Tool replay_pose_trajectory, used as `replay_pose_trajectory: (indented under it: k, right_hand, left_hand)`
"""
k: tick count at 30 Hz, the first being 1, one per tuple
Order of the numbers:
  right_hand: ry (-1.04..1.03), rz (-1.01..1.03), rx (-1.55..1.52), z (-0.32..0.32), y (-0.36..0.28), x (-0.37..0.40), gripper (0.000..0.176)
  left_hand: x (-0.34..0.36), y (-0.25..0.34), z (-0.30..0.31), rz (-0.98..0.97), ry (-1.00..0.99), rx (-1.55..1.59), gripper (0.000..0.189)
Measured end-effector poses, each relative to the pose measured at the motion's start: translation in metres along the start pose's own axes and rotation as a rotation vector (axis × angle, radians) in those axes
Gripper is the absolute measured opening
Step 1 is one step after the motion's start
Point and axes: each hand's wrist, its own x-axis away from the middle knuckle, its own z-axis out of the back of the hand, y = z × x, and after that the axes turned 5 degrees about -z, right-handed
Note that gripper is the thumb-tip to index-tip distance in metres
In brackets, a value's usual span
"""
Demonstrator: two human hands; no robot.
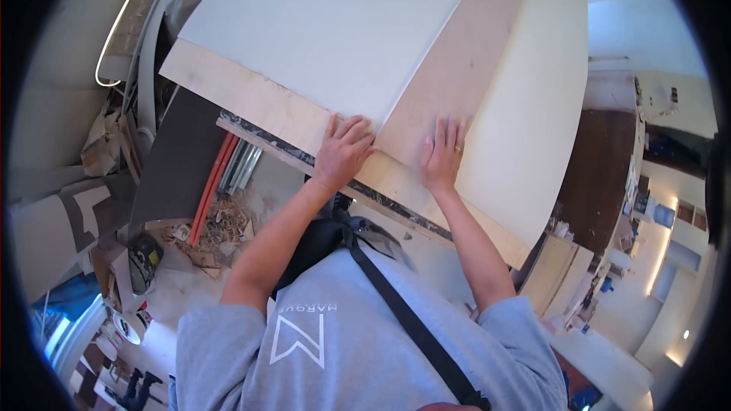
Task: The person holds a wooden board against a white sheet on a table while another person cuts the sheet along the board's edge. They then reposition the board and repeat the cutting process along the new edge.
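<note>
A large white panel (335, 23) lies before me, with a pale wooden strip (251, 91) along its near edge. On top of the panel lies a long light-brown board (464, 61), running away from me. My left hand (345, 151) rests on the wooden strip and the panel's edge, fingers bent and apart, thumb side by the board's near left corner. Flat on the near end of the board is my right hand (445, 154), fingers stretched out, a ring on one of them. Neither hand is wrapped around anything.
Below the panel's near edge runs a dark-stained wooden beam (289, 151). Red pipes (212, 186) stand near wood scraps (221, 224) on the floor at left. A dark brown surface (598, 175) lies at right, with a wooden box (556, 274) nearby. Shelves line the far right.
</note>
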Motion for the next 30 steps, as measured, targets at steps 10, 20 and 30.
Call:
replay_pose_trajectory:
  k: [10,20,30]
  right_hand:
    - [-0.010,0.016,-0.085,0.001,0.003,0.000,0.053]
    - [-0.046,0.005,-0.033,0.008,-0.003,-0.003,0.055]
    - [-0.032,-0.039,0.046,0.007,-0.006,0.000,0.053]
  left_hand:
    - [-0.004,0.000,0.002,0.104,0.044,0.041,0.070]
    - [0.001,-0.001,-0.006,0.064,0.050,-0.123,0.064]
    - [-0.002,0.003,-0.001,-0.025,-0.073,-0.070,0.035]
